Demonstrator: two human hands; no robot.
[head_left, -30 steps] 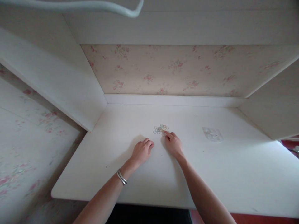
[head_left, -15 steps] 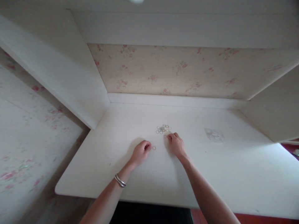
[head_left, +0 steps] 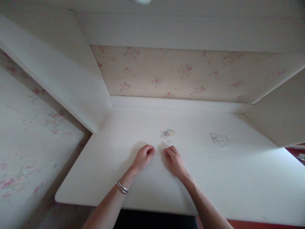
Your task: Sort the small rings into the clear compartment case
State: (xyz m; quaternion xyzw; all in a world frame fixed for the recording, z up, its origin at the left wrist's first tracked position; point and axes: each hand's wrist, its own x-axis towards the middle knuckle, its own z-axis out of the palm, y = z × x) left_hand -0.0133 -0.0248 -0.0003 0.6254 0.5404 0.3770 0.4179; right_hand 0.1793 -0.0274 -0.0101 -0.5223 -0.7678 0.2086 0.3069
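My left hand (head_left: pixel 143 156) rests on the white desk with thumb and fingers pinched together; whatever they hold, if anything, is too small to make out. Just off its fingertips is a thin, pale ring (head_left: pixel 158 153), and I cannot tell whether they touch it. On that ring's other side, my right hand (head_left: pixel 173 161) is closed with its fingertips pressed together, their contents hidden. Farther back lies a loose cluster of several thin rings (head_left: pixel 166 133), some silvery, some gold-toned. One single ring (head_left: pixel 169 141) sits a little in front of the cluster.
On the right of the desk (head_left: pixel 238 178) lies a clear plastic bag (head_left: pixel 219 140). White panels (head_left: pixel 78 79) enclose the desk on the left and right, with a low ledge (head_left: pixel 178 103) along the back. A small dark sliver (head_left: pixel 112 170) is at the left.
My right hand has come back toward me and left, away from the single ring in front of the cluster, to beside the ring near my left hand. My left hand has barely moved.
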